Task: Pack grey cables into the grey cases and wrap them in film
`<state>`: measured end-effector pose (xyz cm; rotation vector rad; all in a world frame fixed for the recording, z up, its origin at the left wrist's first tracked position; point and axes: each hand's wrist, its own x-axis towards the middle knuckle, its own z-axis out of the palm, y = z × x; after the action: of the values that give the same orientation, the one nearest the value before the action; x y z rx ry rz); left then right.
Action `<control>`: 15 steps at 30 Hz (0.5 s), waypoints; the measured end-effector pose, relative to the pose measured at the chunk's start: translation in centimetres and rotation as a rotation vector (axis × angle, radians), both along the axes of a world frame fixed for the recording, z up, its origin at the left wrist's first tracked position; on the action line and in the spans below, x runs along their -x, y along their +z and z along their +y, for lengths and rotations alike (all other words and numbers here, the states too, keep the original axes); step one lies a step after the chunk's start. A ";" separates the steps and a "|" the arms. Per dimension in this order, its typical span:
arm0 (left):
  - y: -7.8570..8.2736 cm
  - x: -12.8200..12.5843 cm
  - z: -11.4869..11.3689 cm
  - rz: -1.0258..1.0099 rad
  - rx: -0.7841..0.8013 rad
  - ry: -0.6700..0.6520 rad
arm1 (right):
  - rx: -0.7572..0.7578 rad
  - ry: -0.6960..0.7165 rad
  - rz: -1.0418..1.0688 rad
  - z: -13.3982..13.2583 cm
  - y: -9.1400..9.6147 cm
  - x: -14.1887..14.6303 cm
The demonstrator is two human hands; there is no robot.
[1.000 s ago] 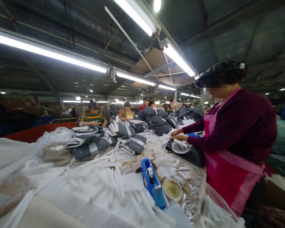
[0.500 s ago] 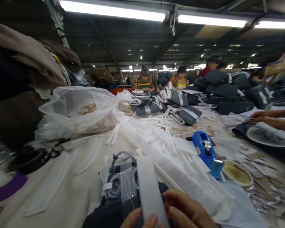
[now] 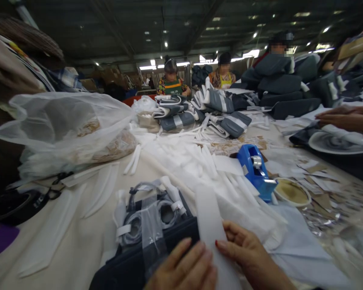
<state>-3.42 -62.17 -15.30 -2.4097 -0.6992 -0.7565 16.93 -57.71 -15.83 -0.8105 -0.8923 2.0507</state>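
A long white strip [image 3: 211,217], like foam sheet, stands up between my hands. My right hand [image 3: 254,255] is closed on its right edge, thumb in front and fingers bent behind. Across the lower left part of the strip lies my left hand [image 3: 181,268], its fingers stretched out and touching it. Just left of the strip is a dark folded bag-like bundle [image 3: 124,268] with coiled grey cables [image 3: 135,227] on top. Clear plastic tape [image 3: 153,229] runs over the bundle. My left hand partly covers the bundle's near side.
A blue tape dispenser [image 3: 255,173] stands right of centre, beside a round tub [image 3: 292,192]. White strips [image 3: 187,161] cover the middle. A translucent plastic bag [image 3: 63,129] sits at left. Dark padded pieces [image 3: 278,88] are piled behind. A co-worker's hands [image 3: 347,119] are at right.
The view has tilted down and shifted right. The strip has moved right off the bundle, uncovering the right cable coil. My left hand has come further in, its fingers more extended.
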 end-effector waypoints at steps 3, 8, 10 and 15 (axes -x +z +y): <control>1.6 2.1 1.1 -0.049 0.186 0.169 | 0.012 -0.142 -0.103 0.9 -0.2 -1.1; 3.0 3.3 3.6 0.227 0.627 0.377 | 0.015 -0.238 -0.160 2.0 -0.5 -2.3; 4.2 2.7 5.5 0.400 0.869 0.430 | -0.006 -0.240 -0.190 2.1 -0.6 -2.6; 5.9 0.7 10.1 0.626 1.150 0.328 | -0.076 -0.200 -0.231 1.9 -1.4 -3.3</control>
<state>-4.07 -52.10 -9.39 -3.0489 -1.4327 0.7544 20.18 -55.82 -17.25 -1.0660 -0.9659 1.7641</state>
